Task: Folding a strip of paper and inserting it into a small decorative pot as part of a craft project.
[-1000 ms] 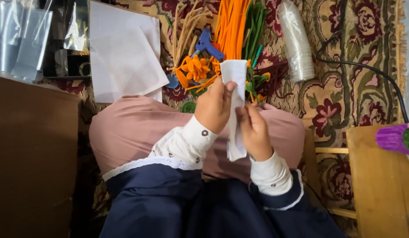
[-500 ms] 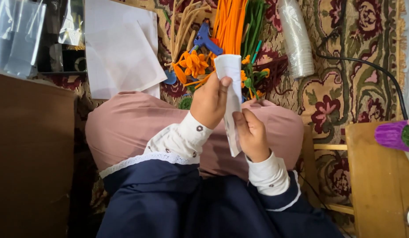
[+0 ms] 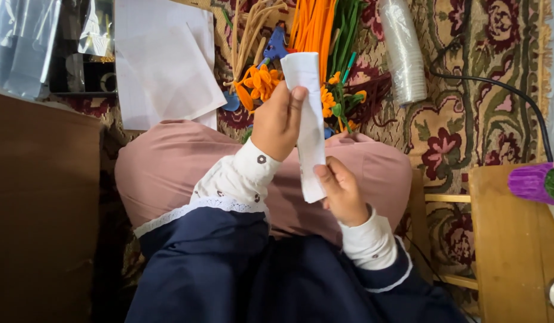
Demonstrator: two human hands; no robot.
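now, paper: the folded white paper strip (image 3: 310, 119) is held upright over the lap, drawn out longer than half a second ago.
left hand: the left hand (image 3: 277, 122) has risen, closed on the strip's upper part, thumb tip pressed on its face.
right hand: the right hand (image 3: 343, 191) has slid down, pinching the lower end.
meaning: likely a crease being run along the strip.
beyond: orange flowers (image 3: 260, 81), blue glue gun (image 3: 276, 48), white sheets (image 3: 163, 66) on the carpet (image 3: 468, 119).
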